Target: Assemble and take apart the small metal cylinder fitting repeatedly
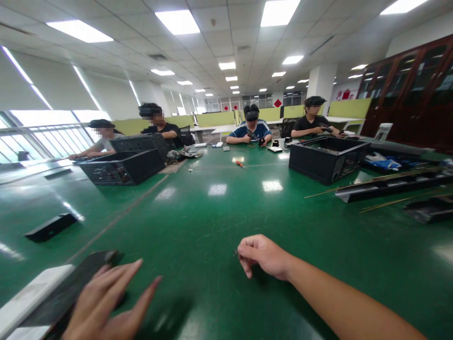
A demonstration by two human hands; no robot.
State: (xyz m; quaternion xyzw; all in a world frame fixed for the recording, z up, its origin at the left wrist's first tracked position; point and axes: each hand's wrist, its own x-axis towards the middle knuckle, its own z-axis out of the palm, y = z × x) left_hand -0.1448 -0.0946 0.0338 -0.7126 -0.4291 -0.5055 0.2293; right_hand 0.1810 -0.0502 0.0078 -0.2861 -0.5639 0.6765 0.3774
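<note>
My right hand [260, 255] is just over the green tabletop [198, 226], its thumb and fingers pinched together. A tiny dark or metallic bit [235, 253] shows at the fingertips, too small to name. At the lower left my left hand [109, 300] is slightly blurred, with fingers stretched and spread and nothing in them. It is beside and partly in front of a dark flat slab [83, 278]; whether it touches the slab I cannot tell. Alongside that slab is a white flat piece [35, 293].
Black computer cases stand at left [122, 165] and right [327, 158]. An orange screwdriver [240, 164] lies at mid-table. A black bracket [51, 226] sits on the left; metal rails [389, 182] and thin rods [357, 184] lie on the right. Several people sit across the table.
</note>
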